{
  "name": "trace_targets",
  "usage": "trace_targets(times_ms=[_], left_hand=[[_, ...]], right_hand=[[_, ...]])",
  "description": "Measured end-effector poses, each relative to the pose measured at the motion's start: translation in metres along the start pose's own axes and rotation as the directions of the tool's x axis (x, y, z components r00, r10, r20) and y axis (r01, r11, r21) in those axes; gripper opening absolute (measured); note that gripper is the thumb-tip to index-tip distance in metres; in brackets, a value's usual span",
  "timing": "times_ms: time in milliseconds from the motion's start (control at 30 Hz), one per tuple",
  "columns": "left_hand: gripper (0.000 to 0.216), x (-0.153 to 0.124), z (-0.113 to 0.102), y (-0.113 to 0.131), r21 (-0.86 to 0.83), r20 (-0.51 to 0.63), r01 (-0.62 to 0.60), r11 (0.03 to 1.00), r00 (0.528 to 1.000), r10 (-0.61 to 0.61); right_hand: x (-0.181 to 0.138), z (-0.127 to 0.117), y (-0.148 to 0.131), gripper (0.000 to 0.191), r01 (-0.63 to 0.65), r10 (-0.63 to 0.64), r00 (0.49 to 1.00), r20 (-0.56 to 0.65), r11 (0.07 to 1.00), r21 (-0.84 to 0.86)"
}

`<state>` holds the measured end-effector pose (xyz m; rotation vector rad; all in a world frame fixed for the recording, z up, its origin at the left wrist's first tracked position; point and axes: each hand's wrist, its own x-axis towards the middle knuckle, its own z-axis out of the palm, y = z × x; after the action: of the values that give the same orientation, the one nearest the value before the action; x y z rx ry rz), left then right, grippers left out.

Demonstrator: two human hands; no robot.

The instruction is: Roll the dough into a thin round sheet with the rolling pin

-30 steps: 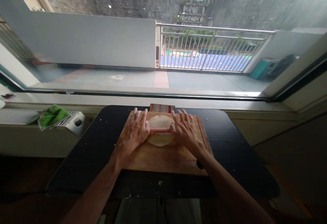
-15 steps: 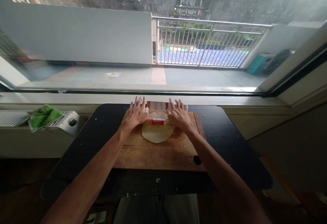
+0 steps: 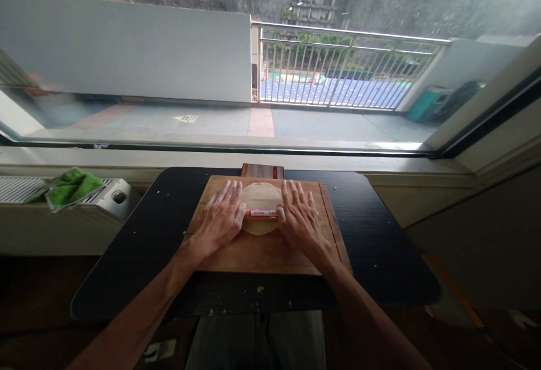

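A round, flat sheet of dough (image 3: 262, 194) lies on a wooden cutting board (image 3: 257, 258). Across the dough's lower half rests a rolling pin (image 3: 262, 214) with a red and white label. My left hand (image 3: 220, 215) lies palm down over the pin's left end, its floury fingers stretched forward. Over the right end is my right hand (image 3: 301, 213), also flat with fingers extended and slightly spread. Both palms hide the ends of the pin.
The board sits on a black table (image 3: 139, 235) dotted with crumbs. Behind it a flat box (image 3: 262, 171) lies near the window sill (image 3: 203, 161). On the left, a green cloth (image 3: 74, 188) is draped over a radiator (image 3: 112, 192).
Both hands and the rolling pin have moved toward me, from the dough's upper part to its lower half. The board appears rotated slightly.
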<state>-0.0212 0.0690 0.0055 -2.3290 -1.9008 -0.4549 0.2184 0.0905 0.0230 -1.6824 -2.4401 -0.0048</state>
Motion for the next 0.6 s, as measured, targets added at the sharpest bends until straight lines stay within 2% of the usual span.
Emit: trace_targets(times_ms=[133,267,400,500,600], left_hand=[[0.069,0.029,0.009,0.001,0.003,-0.060,0.096,0.995,0.994,-0.096],[0.073,0.067,0.016,-0.003,-0.012,-0.049,0.212,0.977,0.976,-0.212],[0.073,0.102,0.019,-0.012,-0.029,-0.048,0.175,0.984,0.983,-0.176],[0.071,0.118,0.021,-0.017,-0.034,0.012,0.177,0.984,0.984,-0.177],[0.070,0.116,0.024,-0.019,-0.023,0.148,0.147,0.989,0.979,-0.142]], right_hand=[[0.030,0.002,0.006,0.077,0.012,-0.012,1.000,0.015,1.000,-0.021],[0.072,0.003,0.014,0.079,-0.031,0.028,0.998,0.049,0.997,0.072],[0.109,0.002,0.019,0.076,-0.078,0.072,0.997,0.035,0.977,0.198],[0.119,-0.001,0.021,0.073,-0.105,0.102,0.994,0.027,0.976,0.190],[0.111,-0.003,0.021,0.073,-0.097,0.090,0.993,0.073,0.990,0.101]])
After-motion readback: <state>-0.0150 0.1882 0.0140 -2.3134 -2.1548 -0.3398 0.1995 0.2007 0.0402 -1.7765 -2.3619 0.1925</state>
